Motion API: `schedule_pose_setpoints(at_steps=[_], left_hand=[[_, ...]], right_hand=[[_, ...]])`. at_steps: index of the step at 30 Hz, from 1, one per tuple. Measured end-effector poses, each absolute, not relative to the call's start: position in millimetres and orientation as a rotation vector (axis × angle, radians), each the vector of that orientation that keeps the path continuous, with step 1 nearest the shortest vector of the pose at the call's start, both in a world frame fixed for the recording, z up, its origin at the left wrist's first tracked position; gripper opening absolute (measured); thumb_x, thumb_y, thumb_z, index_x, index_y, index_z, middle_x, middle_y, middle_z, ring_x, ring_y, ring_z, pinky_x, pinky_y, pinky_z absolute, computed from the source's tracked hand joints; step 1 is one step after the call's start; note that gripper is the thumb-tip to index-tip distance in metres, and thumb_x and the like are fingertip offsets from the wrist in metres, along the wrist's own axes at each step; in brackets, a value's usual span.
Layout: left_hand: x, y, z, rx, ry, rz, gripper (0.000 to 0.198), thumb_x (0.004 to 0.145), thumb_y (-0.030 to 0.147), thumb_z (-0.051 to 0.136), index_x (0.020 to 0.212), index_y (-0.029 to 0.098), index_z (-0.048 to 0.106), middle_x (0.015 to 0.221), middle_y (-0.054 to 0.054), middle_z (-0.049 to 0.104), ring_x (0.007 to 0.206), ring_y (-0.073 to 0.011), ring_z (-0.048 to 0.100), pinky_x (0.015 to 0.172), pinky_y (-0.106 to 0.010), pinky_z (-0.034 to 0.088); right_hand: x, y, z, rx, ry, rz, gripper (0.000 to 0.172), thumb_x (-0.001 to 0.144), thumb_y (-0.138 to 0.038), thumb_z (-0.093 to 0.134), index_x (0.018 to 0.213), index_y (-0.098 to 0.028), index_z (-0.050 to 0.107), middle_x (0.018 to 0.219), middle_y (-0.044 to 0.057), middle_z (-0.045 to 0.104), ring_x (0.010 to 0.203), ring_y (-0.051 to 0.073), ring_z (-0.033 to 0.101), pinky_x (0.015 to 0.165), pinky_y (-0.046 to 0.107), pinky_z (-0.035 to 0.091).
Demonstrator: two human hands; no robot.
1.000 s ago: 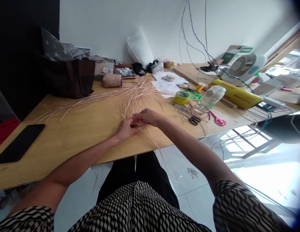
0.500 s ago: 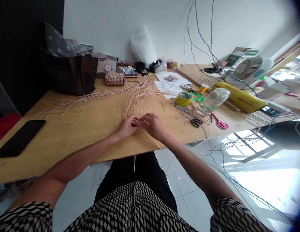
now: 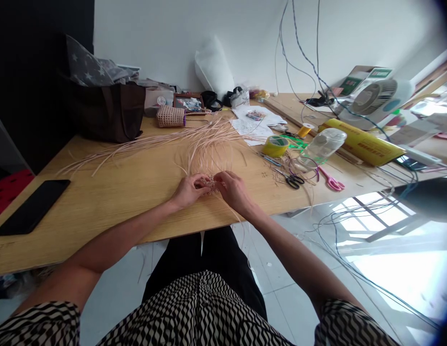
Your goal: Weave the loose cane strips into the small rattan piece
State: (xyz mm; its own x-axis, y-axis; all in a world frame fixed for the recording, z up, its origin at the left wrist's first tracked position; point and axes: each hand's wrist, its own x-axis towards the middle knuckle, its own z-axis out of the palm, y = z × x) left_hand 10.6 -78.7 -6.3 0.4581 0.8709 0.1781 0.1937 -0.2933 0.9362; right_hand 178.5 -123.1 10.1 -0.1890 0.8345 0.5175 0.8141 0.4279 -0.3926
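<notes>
A small piece of pinkish weaving [image 3: 210, 184] lies between my hands near the table's front edge. My left hand [image 3: 189, 191] grips its left side, thumb toward me and fingers curled over the far side. On the right side, my right hand [image 3: 231, 188] pinches at the weave; its fingertips are partly hidden, so the exact strand cannot be made out. Long pale pink strands [image 3: 209, 142] fan out from the weaving toward the back and left of the table. A few loose ends hang over the front edge by my right wrist.
On the right lie black scissors [image 3: 292, 180], pink scissors [image 3: 331, 180], yellow tape [image 3: 276, 146] and a clear plastic jar [image 3: 326, 144]. A black phone [image 3: 32, 206] is at the left. Behind stand a dark bag [image 3: 104, 108] and a finished woven piece [image 3: 171, 116]. Cables trail at right.
My right hand has shifted slightly to the right, and more of the weaving shows between my hands. The left hand stays on its side of the piece.
</notes>
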Motion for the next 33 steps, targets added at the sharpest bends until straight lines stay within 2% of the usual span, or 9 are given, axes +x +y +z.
schedule_pose_setpoints(at_steps=[5,11,14,18,25,28,33], left_hand=[[9.7,-77.2,-3.5,1.757,0.894,0.865,0.036,0.067,0.021,0.069,0.102,0.015,0.063,0.065,0.002,0.063,0.061,-0.0102,0.059,0.06,-0.02,0.046],[9.6,-72.0,-3.4,1.756,0.865,0.804,0.026,0.067,0.025,0.068,0.088,0.012,0.065,0.068,-0.001,0.065,0.064,-0.0118,0.06,0.062,-0.023,0.047],[10.6,-69.5,-2.6,1.777,0.844,0.804,0.02,0.065,0.025,0.068,0.08,0.013,0.064,0.077,-0.003,0.066,0.067,-0.0117,0.06,0.065,-0.024,0.048],[11.1,-67.6,1.3,1.843,0.821,0.766,0.011,0.064,0.021,0.067,0.069,0.013,0.062,0.086,-0.004,0.066,0.071,-0.0114,0.06,0.069,-0.024,0.048],[11.0,-65.5,6.6,1.931,0.86,0.658,0.014,0.066,0.018,0.062,0.079,0.013,0.065,0.073,-0.001,0.064,0.062,-0.009,0.056,0.06,-0.02,0.044],[12.0,-62.5,6.8,1.956,0.855,0.641,0.016,0.066,0.018,0.062,0.081,0.013,0.065,0.066,0.001,0.06,0.059,-0.0089,0.053,0.056,-0.019,0.042],[15.1,-59.5,6.6,1.924,0.807,0.651,0.016,0.067,0.022,0.065,0.08,0.013,0.064,0.071,0.0,0.061,0.061,-0.0093,0.055,0.058,-0.02,0.043]], right_hand=[[178.2,-139.5,6.3,-1.345,-2.006,-0.157,0.016,0.088,-0.02,0.05,0.082,-0.017,0.065,0.084,0.007,0.062,0.082,0.018,0.051,0.075,0.028,0.042],[159.3,-150.4,-8.6,-1.596,-2.041,-0.186,0.015,0.088,-0.025,0.052,0.085,-0.019,0.065,0.084,0.008,0.065,0.082,0.021,0.055,0.07,0.03,0.041],[147.6,-153.4,-14.6,-1.716,-1.911,-0.064,0.019,0.089,-0.023,0.048,0.081,-0.018,0.064,0.079,0.008,0.066,0.072,0.018,0.057,0.063,0.027,0.039],[135.4,-157.5,-17.8,-1.803,-1.677,0.241,0.014,0.083,-0.021,0.052,0.08,-0.017,0.064,0.071,0.005,0.067,0.063,0.016,0.059,0.059,0.025,0.038],[127.4,-157.7,-25.0,-1.703,-1.402,0.533,0.012,0.079,-0.021,0.055,0.076,-0.016,0.065,0.072,0.005,0.07,0.065,0.017,0.063,0.062,0.025,0.042],[129.5,-158.8,-24.8,-1.701,-1.415,0.485,0.012,0.08,-0.023,0.055,0.078,-0.016,0.065,0.072,0.004,0.069,0.064,0.017,0.063,0.061,0.026,0.043],[138.5,-157.6,-17.4,-1.619,-1.447,0.163,0.02,0.086,-0.026,0.051,0.099,-0.018,0.064,0.09,0.007,0.067,0.07,0.016,0.061,0.067,0.027,0.044]])
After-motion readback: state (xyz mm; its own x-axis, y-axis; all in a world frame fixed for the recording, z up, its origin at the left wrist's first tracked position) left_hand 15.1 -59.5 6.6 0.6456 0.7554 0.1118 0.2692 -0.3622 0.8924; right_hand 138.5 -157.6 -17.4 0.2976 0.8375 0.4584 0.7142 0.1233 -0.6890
